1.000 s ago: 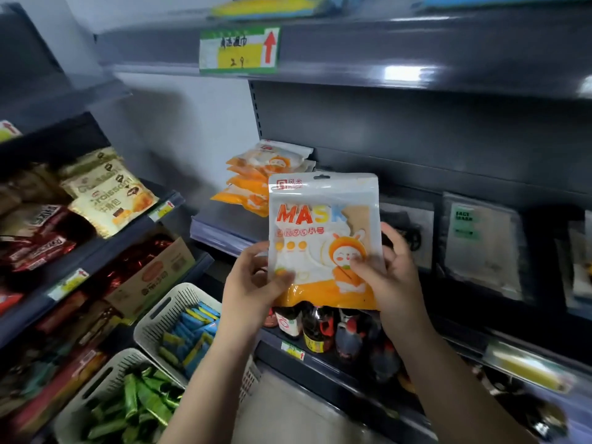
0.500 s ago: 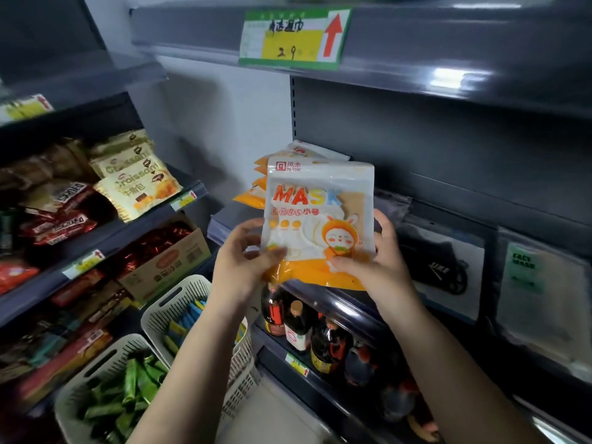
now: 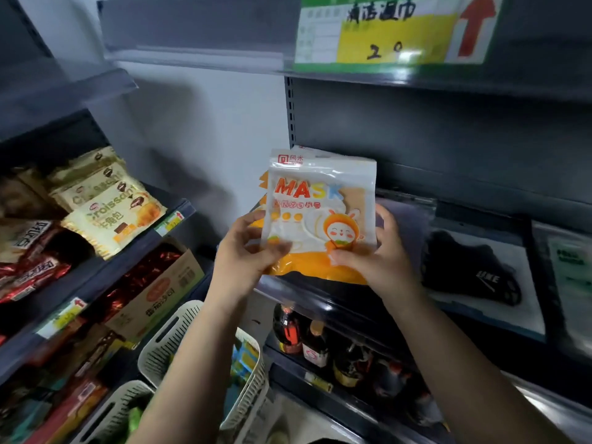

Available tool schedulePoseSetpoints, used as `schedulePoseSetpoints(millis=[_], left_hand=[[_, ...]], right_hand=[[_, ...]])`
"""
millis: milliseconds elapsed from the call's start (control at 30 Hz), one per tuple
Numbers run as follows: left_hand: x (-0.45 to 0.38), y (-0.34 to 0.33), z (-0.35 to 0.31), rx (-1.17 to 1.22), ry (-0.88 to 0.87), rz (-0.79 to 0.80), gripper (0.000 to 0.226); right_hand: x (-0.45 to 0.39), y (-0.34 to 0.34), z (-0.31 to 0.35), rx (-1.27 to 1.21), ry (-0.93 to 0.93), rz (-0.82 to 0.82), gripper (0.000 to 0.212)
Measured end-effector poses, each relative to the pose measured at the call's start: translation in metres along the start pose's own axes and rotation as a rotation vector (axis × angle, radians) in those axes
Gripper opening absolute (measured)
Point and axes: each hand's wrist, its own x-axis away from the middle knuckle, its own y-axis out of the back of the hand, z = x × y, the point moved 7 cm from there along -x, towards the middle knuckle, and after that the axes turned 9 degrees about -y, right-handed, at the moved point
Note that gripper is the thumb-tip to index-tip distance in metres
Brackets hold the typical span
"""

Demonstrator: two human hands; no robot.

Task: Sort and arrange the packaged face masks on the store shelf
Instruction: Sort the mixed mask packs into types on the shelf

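Mask packet [image 3: 320, 216], white with an orange lower edge, the word MASK in coloured letters and a cartoon bunny in an orange hood, is held upright between both hands in front of a dark shelf [image 3: 323, 299]. The left hand [image 3: 243, 251] grips the packet's lower left side, thumb across the front and fingers curled behind. The right hand [image 3: 381, 261] grips the lower right side the same way, thumb pressed on the front below the bunny, fingers wrapped round the back edge.

Directly behind the packet, mostly hidden by it, lies a stack of similar orange packets [image 3: 264, 187]; only their left edges and one top corner show. Just to the right of the right hand, on the same shelf, a black mask in a clear packet [image 3: 471, 270] lies flat, and further right a pale packet with green print [image 3: 570, 277], blurred.

Below the hands, on a lower shelf, stand dark bottles [image 3: 301, 334] with red and orange caps. Below the left forearm sit two pale slotted baskets [image 3: 166, 341] of small wrapped goods.

Well to the left of the left hand, another rack holds croissant packets [image 3: 109, 213] above a cardboard box [image 3: 157, 290] of red-wrapped items. Above the hands, a green and yellow price label [image 3: 394, 30] with a red upward arrow is fixed to the edge of the upper shelf.
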Motion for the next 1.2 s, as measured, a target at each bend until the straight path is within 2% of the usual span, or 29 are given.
schedulePoseSetpoints(millis=[233,433,567,733,900,1067,1200], left_hand=[[-0.04,0.034,0.01,0.001,0.0,0.108,0.039],[-0.072,0.044,0.012,-0.013,-0.016,0.156,0.043],[-0.098,0.036,0.001,-0.098,-0.067,0.238,0.046],[-0.133,0.022,-0.018,-0.221,-0.176,0.332,0.044],[-0.166,0.007,-0.027,-0.274,-0.206,0.368,0.04],[-0.186,-0.002,-0.017,-0.349,-0.194,0.376,0.056],[-0.191,-0.007,-0.009,-0.402,-0.182,0.391,0.055]], right_hand=[[-0.008,-0.034,0.0,0.099,-0.058,-0.172,0.094],[-0.013,-0.048,0.015,0.049,-0.025,-0.184,0.095],[-0.017,-0.047,0.03,0.056,-0.003,-0.233,0.1],[-0.025,-0.039,0.052,0.08,0.02,-0.312,0.083],[-0.043,-0.034,0.073,0.151,0.063,-0.409,0.078],[-0.065,-0.033,0.075,0.314,0.028,-0.463,0.078],[-0.078,-0.035,0.07,0.397,-0.014,-0.474,0.079]])
